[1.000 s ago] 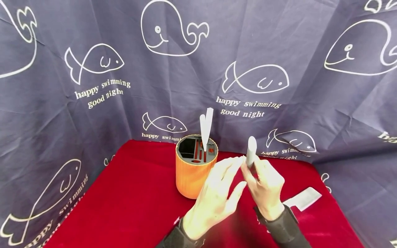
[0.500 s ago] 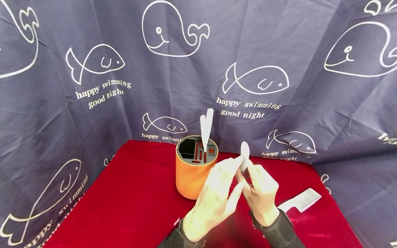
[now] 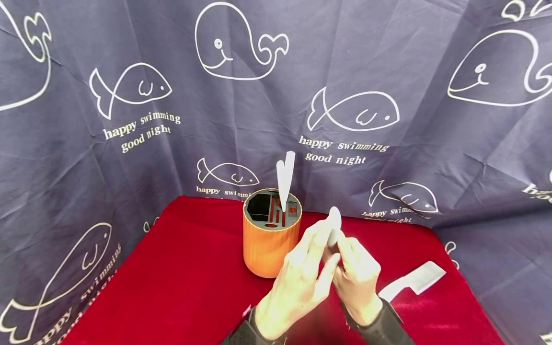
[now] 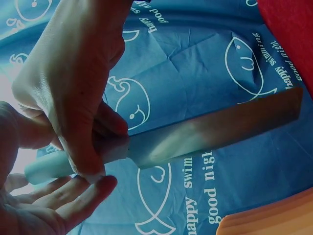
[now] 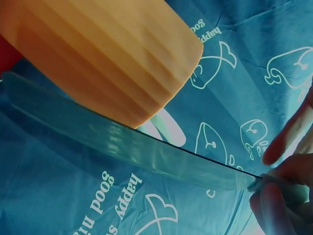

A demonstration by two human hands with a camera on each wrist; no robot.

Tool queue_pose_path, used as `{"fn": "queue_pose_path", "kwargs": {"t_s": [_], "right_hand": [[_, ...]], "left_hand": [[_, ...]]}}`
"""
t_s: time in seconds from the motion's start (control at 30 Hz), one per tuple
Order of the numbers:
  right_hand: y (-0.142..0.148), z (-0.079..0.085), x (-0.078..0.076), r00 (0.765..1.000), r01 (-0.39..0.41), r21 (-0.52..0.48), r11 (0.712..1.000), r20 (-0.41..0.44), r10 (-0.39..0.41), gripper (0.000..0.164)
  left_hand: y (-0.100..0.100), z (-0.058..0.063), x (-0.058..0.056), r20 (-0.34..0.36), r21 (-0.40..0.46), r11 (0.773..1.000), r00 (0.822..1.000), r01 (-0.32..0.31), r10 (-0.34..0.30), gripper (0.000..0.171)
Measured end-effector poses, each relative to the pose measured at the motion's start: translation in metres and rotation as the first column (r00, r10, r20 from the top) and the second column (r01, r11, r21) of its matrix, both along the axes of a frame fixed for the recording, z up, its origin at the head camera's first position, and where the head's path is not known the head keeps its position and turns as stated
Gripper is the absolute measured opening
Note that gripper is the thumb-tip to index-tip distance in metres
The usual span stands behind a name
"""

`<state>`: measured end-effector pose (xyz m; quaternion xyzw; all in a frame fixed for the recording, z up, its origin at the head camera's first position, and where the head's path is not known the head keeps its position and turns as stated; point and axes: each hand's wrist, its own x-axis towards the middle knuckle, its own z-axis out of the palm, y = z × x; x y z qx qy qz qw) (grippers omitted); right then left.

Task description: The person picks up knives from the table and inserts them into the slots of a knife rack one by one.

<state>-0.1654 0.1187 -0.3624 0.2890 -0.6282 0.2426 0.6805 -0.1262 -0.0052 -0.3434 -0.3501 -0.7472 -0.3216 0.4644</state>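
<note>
My right hand pinches a knife where its pale handle meets the blade. In the head view the rounded handle end points up and away. The long blade shows in both wrist views and is hidden behind the hands in the head view. Close beside it, my left hand has its fingertips at the handle, with the thumb held apart. In the left wrist view, loosely extended left fingers lie beneath the handle. An orange knife block stands just left of the hands, with two white handles sticking up from its slotted top.
A white-handled cleaver lies flat on the red cloth to the right of the hands. A dark fabric backdrop with fish and whale drawings rises behind and at both sides.
My right hand has moved left and down with the knife, bringing the handle in among the left fingertips. More of the cleaver's handle now shows. The left hand has barely moved.
</note>
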Motion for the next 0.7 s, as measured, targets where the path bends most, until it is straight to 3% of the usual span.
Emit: {"fn": "queue_pose_path", "kwargs": {"t_s": [0.3,0.7], "right_hand": [[-0.002,-0.002,0.01,1.0,-0.008,0.017,1.0,0.028,0.008,0.029],[-0.002,-0.008,0.02,0.992,-0.005,0.047,0.999,0.126,-0.001,0.031]], "left_hand": [[0.0,0.001,0.002,-0.014,0.041,0.998,0.999,0.043,-0.042,0.072],[-0.001,0.0,0.004,-0.049,0.118,0.992,0.998,0.035,-0.029,0.053]]}}
